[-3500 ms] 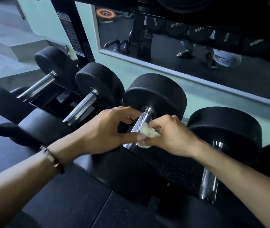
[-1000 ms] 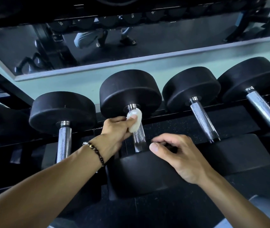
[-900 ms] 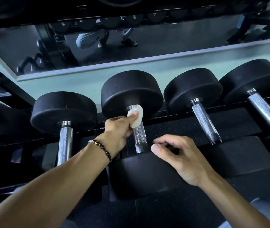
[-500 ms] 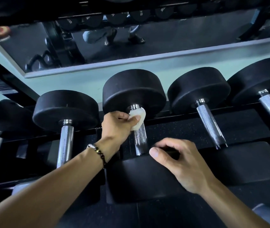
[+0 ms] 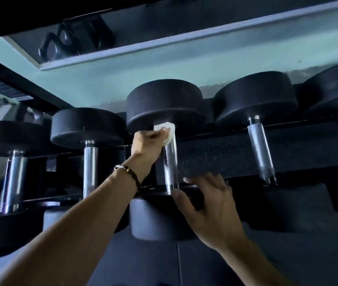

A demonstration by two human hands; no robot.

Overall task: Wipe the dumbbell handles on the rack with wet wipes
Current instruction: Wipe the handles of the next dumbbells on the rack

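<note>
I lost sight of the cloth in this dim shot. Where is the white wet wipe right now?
In the head view, centre frame: the white wet wipe is pinched by the left hand against the top of the chrome knurled handle, just under the far black round weight head.

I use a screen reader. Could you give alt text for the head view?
A left hand presses a white wet wipe against the top of a chrome dumbbell handle on a rack, while the right hand steadies the dumbbell's near end.
</note>
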